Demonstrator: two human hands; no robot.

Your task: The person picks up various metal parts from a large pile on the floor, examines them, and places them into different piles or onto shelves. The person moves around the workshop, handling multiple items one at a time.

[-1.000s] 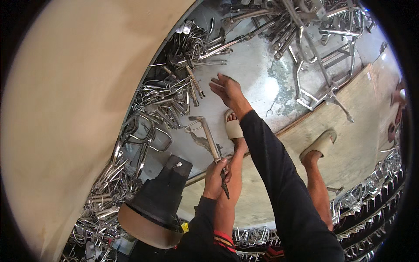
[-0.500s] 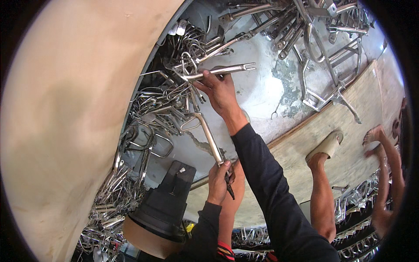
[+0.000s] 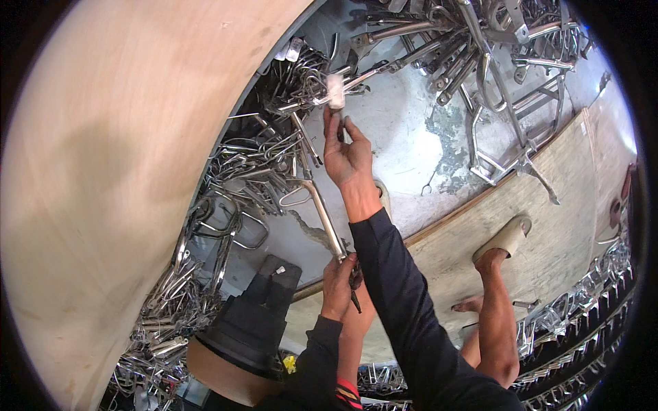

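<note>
Up ahead, right hand stretched over the grey floor, fingers pinching a small white piece at the edge of the tangled metal parts. Nearer the body, left hand closed around the end of a bent steel rod, beside a black cone-shaped block.

Right hand pinches a white block over the metal pile; left hand grips a bent rod.
</note>
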